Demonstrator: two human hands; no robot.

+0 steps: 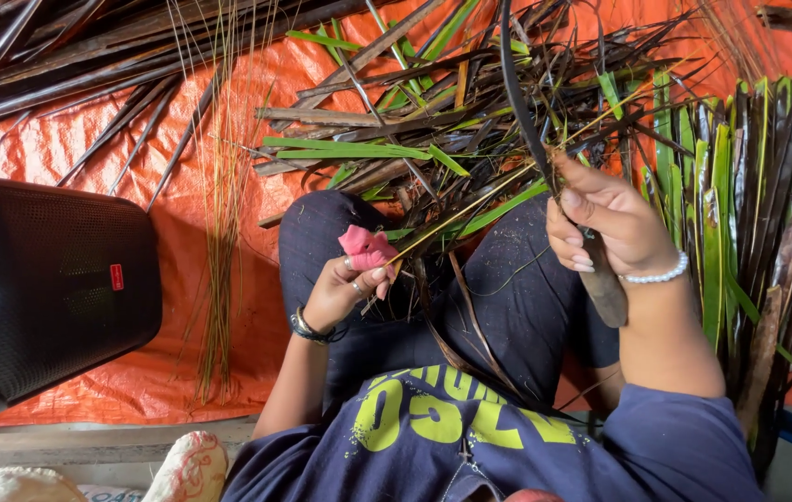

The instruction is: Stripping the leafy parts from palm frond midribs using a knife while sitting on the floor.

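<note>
Across the lap of the seated person, a long thin yellowish leaf midrib (470, 209) runs from about eight o'clock up toward two o'clock, stretched between both hands. The left hand (351, 286), near the picture's centre, closes its grip on a small pink-handled blade (365, 247) pressed against the rib's lower end, seemingly so the edge can scrape along it. The right hand (606, 226), at three o'clock, is closed around a dark, narrow palm-leaf strip (522, 102) rising toward twelve o'clock, apparently holding it taut. A pile of green and brown palm leaves (433, 121) lies on the orange plastic tarpaulin (70, 139) just beyond the knees, within reach. A bundle of upright green fronds (740, 186) stands at three o'clock, thin stripped ribs (219, 214) lie at ten o'clock, and a black mesh speaker box (42, 288) sits at nine o'clock.
</note>
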